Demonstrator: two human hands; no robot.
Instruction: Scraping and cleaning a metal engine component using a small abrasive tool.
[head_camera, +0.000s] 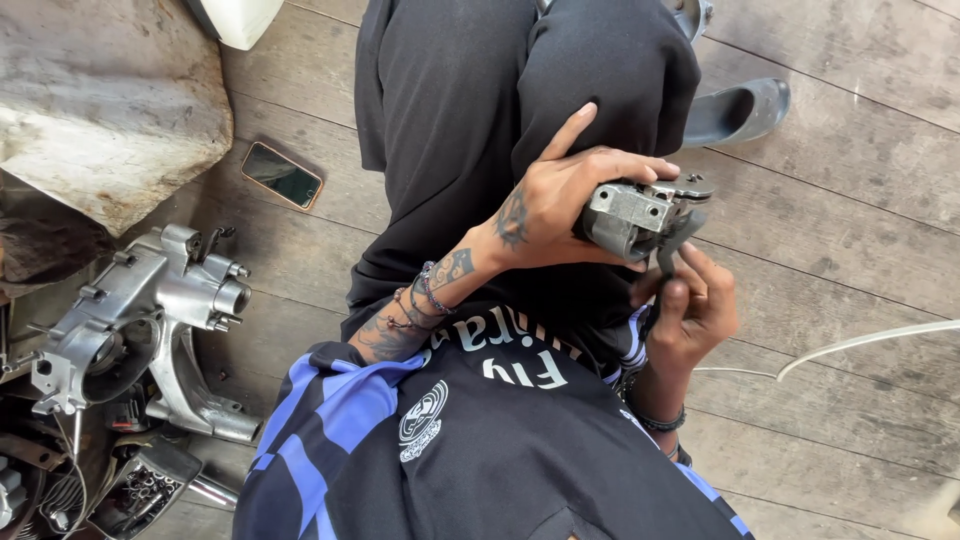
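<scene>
My left hand (560, 205) wraps closed around a grey metal engine part (630, 215). Just below it, my right hand (695, 305) pinches the part's dark lever (672, 250) between its fingertips.

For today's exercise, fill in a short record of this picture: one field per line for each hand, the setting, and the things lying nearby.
Left hand: left hand grips a small grey metal part from above
Right hand: right hand pinches a dark lever under that part
Setting: wooden plank floor; person in black trousers
Nearby: phone, silver engine casing, dark sandal, white cable
</scene>
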